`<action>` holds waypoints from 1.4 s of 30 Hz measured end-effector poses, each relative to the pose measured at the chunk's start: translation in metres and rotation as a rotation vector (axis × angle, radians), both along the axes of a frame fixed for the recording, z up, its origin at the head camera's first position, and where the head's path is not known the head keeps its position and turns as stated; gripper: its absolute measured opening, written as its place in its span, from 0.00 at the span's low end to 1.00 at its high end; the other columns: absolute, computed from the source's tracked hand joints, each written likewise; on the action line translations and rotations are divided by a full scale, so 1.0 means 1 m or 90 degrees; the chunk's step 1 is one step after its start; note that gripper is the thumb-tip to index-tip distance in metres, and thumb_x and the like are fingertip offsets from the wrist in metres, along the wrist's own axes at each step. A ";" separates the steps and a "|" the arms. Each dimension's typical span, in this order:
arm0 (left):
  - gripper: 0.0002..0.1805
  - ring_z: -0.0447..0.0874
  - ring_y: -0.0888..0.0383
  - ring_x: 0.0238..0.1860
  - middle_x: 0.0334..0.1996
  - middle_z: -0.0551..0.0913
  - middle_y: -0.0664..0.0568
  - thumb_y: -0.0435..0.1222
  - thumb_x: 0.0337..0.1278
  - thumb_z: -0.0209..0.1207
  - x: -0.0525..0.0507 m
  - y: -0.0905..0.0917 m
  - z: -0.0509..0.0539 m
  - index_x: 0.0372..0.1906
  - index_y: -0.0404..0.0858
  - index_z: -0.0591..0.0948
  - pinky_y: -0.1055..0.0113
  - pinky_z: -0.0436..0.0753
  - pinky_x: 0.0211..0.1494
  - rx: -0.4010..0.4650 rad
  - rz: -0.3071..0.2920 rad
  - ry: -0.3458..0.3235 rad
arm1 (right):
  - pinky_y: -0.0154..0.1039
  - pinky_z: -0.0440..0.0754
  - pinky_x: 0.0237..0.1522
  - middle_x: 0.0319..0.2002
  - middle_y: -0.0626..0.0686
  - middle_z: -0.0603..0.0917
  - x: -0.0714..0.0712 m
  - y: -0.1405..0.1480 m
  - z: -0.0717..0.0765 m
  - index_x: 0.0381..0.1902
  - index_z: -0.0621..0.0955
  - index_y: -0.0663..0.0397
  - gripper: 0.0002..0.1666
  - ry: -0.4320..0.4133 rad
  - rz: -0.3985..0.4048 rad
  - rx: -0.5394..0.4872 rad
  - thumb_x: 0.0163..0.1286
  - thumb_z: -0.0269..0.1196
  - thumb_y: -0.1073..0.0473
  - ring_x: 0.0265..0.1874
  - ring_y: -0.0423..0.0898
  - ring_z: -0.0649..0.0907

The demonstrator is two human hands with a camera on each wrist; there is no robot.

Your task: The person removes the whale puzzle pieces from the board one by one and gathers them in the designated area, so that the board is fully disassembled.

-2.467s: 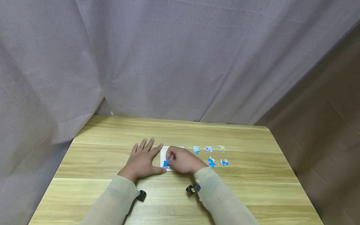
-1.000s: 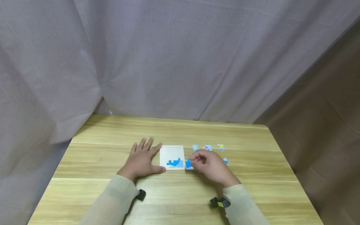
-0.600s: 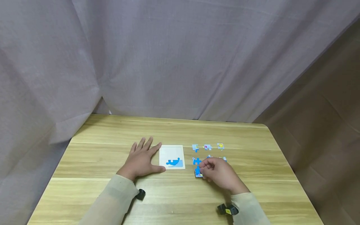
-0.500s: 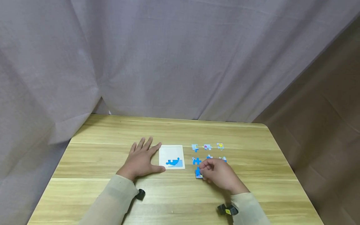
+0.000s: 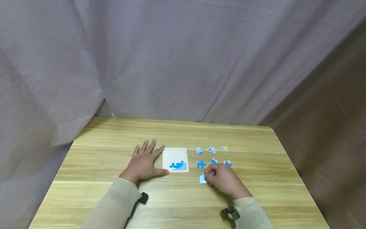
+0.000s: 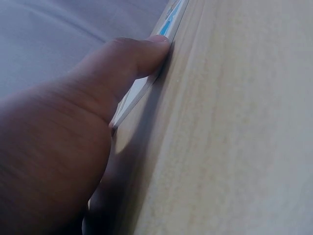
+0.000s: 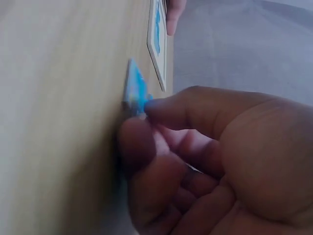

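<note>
My right hand (image 5: 224, 178) pinches a light-blue jigsaw piece (image 5: 203, 178) between thumb and fingers, close to the tabletop. In the right wrist view that piece (image 7: 134, 85) shows blurred, sticking out past the fingertips. A square white puzzle board (image 5: 174, 156) lies to its left, with a blue shape and pale-blue water along its lower part. My left hand (image 5: 143, 163) rests spread beside the board, forefinger and thumb at its left corners. The left wrist view shows the thumb (image 6: 142, 54) touching the board's edge (image 6: 132, 100).
Several loose jigsaw pieces lie right of the board: a row behind with a moon piece (image 5: 199, 150), a pink-swirl piece (image 5: 212, 149) and a sun piece (image 5: 225, 148), and blue pieces (image 5: 201, 164) nearer. Grey cloth (image 5: 183, 63) hangs behind the wooden table (image 5: 114, 130).
My right hand has carried the jigsaw piece off the board to the right and nearer me; the piece has since tilted slightly. My left hand has stayed at the board.
</note>
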State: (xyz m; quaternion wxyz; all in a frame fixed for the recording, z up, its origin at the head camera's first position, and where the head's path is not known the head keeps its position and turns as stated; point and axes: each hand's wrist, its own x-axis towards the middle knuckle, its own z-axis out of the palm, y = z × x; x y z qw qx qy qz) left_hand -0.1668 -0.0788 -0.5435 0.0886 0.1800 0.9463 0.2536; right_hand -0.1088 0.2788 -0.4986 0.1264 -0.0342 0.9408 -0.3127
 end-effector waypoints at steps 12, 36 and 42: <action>0.62 0.37 0.35 0.95 0.95 0.48 0.46 0.77 0.52 0.73 0.000 0.000 0.000 0.90 0.61 0.65 0.27 0.38 0.92 -0.004 0.002 0.004 | 0.33 0.77 0.36 0.24 0.36 0.79 -0.012 -0.037 0.027 0.35 0.86 0.40 0.08 0.107 0.136 0.079 0.75 0.74 0.58 0.26 0.33 0.75; 0.61 0.38 0.34 0.94 0.94 0.49 0.44 0.77 0.52 0.72 0.000 0.000 0.000 0.90 0.60 0.67 0.26 0.39 0.91 0.007 -0.002 0.015 | 0.43 0.87 0.47 0.32 0.43 0.85 -0.050 -0.130 0.011 0.40 0.91 0.49 0.04 0.140 0.317 0.229 0.78 0.70 0.61 0.36 0.42 0.82; 0.61 0.39 0.33 0.94 0.94 0.50 0.44 0.78 0.52 0.72 0.000 0.000 -0.001 0.89 0.61 0.67 0.26 0.40 0.91 0.008 -0.001 0.018 | 0.42 0.88 0.51 0.34 0.41 0.89 -0.051 -0.132 0.013 0.39 0.93 0.49 0.05 0.140 0.312 0.217 0.75 0.71 0.63 0.40 0.42 0.85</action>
